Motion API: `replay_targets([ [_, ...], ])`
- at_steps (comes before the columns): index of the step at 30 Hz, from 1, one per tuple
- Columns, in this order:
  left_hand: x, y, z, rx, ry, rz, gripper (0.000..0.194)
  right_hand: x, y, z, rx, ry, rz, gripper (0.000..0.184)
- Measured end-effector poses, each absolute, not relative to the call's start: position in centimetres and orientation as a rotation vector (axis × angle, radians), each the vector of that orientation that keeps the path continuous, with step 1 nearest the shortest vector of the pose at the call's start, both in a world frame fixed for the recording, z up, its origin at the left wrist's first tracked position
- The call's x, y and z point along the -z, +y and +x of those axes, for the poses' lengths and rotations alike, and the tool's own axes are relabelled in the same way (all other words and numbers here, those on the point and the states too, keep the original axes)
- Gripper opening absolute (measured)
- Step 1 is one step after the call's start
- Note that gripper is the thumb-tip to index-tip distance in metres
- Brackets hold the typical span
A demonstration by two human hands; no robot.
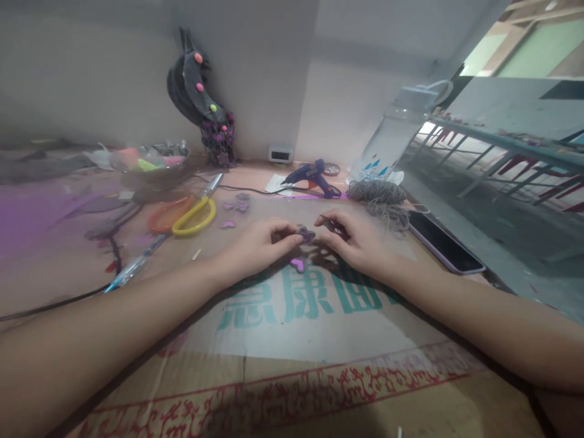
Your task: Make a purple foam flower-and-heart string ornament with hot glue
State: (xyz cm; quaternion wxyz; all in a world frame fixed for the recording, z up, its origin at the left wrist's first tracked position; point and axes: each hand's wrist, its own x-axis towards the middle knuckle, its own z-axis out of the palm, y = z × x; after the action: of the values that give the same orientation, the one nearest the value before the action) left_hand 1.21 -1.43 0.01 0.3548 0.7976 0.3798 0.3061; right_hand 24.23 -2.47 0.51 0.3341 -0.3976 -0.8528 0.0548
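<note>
Just above the green-lettered sheet (274, 340), between the two hands, handling a small purple-grey piece (306, 235) at the fingertips. Judged a fine-handling step, close-up and two-handed; exact action too small to tell. For the next move, probably calling for a steady pinch on one side and a light, careful approach from the other, without knocking the piece out of place.

With the left hand (262, 246), pinching the piece between thumb and forefinger, closed down to its thickness. With the right hand (360, 246), hovering just beside it with a narrow gap between thumb and forefinger, apparently not gripping that piece. Note something thin and dark at the right fingers; cannot tell what, or whether held.

On the sheet just below the left fingertips, note a purple heart-shaped piece (297, 264), lying untouched. Farther back, left of centre, see more purple pieces (241, 204) grouped. Near the wall, see a blue glue gun (312, 174), out of hand; to its right, a grey yarn bundle (376, 193).
</note>
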Motion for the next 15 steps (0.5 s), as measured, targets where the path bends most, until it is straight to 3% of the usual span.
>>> replay_targets([
  [5,0.22,-1.03,1.01,-0.833,0.987,1.883,0.031,-0.77,-2.98,24.37,0.010,-2.342,-0.891,0.033],
  [15,0.39,-0.79,0.83,-0.883,0.911,1.812,0.030,-1.05,-3.06,24.31,0.164,-2.436,-1.038,0.030],
])
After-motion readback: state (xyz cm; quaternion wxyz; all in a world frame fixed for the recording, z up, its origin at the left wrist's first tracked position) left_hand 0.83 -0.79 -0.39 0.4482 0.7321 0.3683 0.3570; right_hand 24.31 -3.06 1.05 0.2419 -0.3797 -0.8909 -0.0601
